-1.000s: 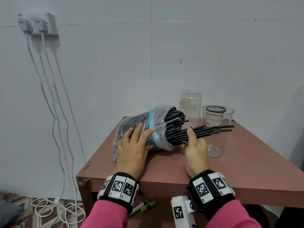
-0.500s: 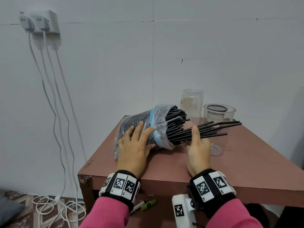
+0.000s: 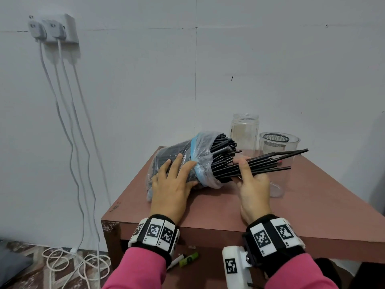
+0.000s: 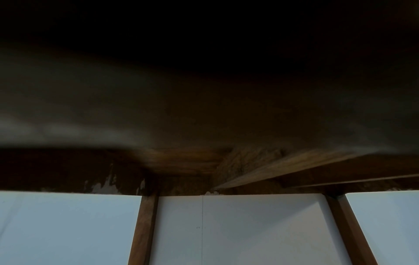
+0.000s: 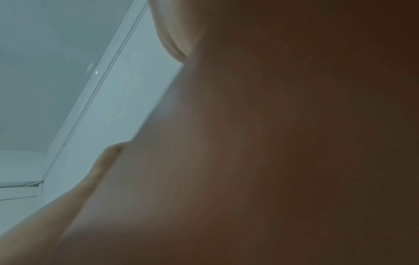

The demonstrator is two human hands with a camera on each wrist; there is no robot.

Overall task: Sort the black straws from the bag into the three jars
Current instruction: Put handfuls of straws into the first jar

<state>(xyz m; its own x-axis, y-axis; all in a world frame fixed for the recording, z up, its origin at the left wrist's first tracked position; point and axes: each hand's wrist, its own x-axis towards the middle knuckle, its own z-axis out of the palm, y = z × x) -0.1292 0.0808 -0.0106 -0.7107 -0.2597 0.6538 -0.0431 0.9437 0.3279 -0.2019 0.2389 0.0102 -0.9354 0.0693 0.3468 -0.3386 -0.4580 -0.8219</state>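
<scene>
Your right hand [image 3: 253, 188] grips a bunch of black straws [image 3: 268, 162] half out of the bag [image 3: 200, 151] lying on the table [image 3: 312, 209]; your left hand [image 3: 171, 184] presses flat on the bag. Clear jars [image 3: 244, 130] stand behind.

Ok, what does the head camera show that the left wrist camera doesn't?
Only the head view shows the work: the left hand resting on the bag of straws, the right hand gripping a bunch of black straws, and clear jars behind. Only the left wrist view shows the table legs from below, under a dark blur. Both share the brown table and the white wall.
</scene>
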